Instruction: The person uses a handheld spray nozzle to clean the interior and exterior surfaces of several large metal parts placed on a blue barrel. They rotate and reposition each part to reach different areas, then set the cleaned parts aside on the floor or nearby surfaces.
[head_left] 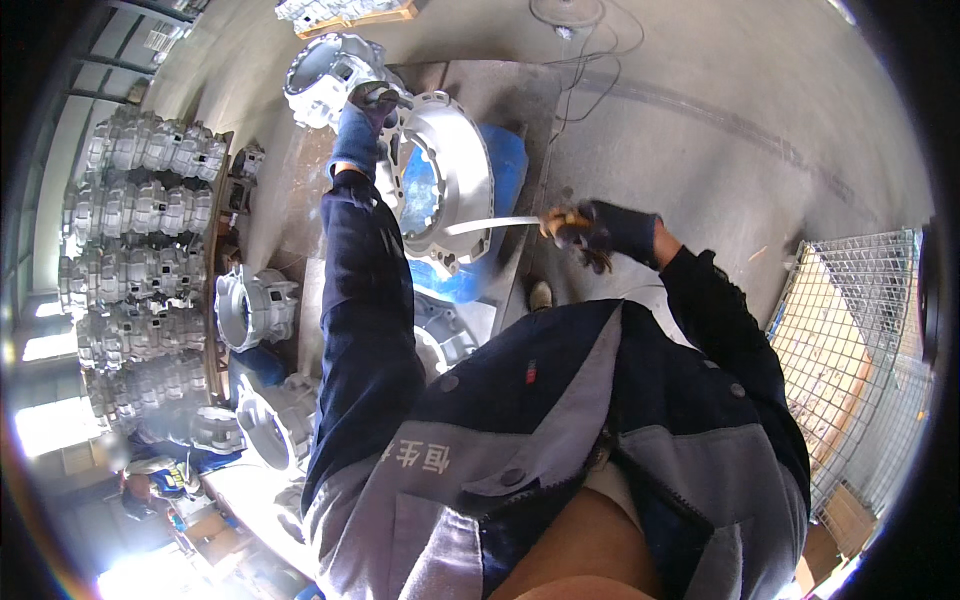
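My left hand (372, 105), in a dark glove, grips the upper rim of a large round silver metal casting (455, 160) that stands on edge on a workbench (505, 85). My right hand (580, 228), also gloved, is closed on the handle of a long flat metal file (490, 225). The file's blade reaches left to the casting's rim. A blue pad (510, 165) lies under and behind the casting. My dark blue and grey work jacket fills the lower middle of the view.
A second silver casting (325, 70) sits beyond the held one. More castings (250, 305) lie at the left, with tall stacked rows (140, 250) behind them. A wire mesh cage (860, 330) stands at the right. Cables (580, 45) run over the concrete floor.
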